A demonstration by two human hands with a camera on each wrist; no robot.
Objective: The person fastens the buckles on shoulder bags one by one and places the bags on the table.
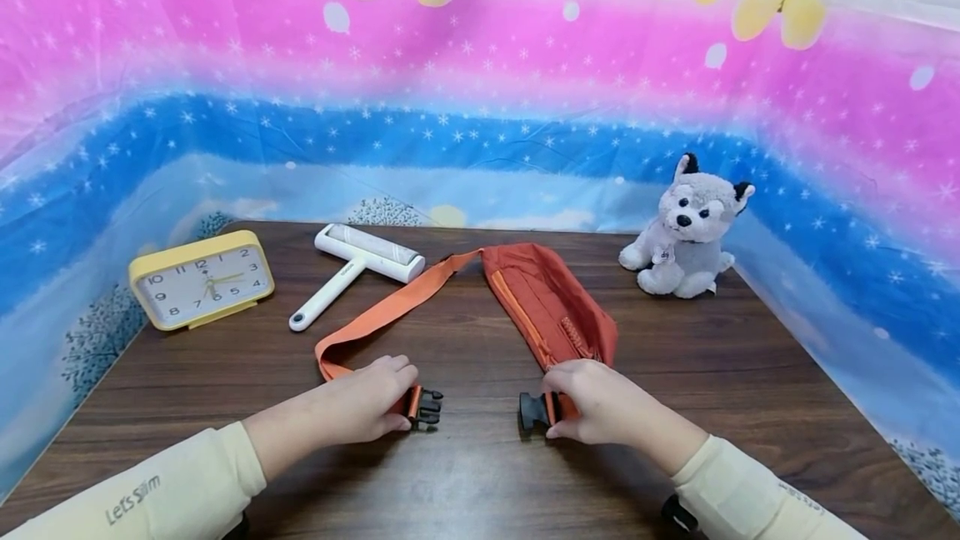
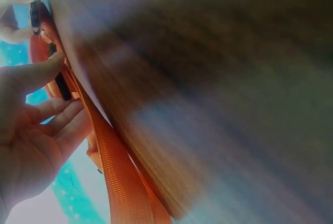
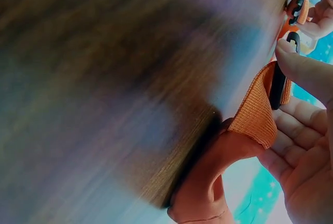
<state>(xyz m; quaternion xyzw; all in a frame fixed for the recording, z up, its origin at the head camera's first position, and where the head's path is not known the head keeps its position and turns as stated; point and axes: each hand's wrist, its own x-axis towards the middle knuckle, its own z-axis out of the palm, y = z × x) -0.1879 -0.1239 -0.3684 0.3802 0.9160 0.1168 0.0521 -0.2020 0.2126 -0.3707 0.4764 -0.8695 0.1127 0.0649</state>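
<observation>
A rust-red waist bag lies on the table with its orange strap looping to the left. My left hand pinches the strap end at a black pronged buckle half, prongs facing right. The black socket half of the buckle is pinched in my right hand, its opening turned left. A gap separates the two halves. In the left wrist view, thumb and fingertips press on the dark buckle piece. The right wrist view has the socket piece between thumb and fingers.
A yellow alarm clock stands at the left, beside a white lint roller. At the back right sits a grey plush dog. A printed cloth backdrop surrounds the brown wooden table.
</observation>
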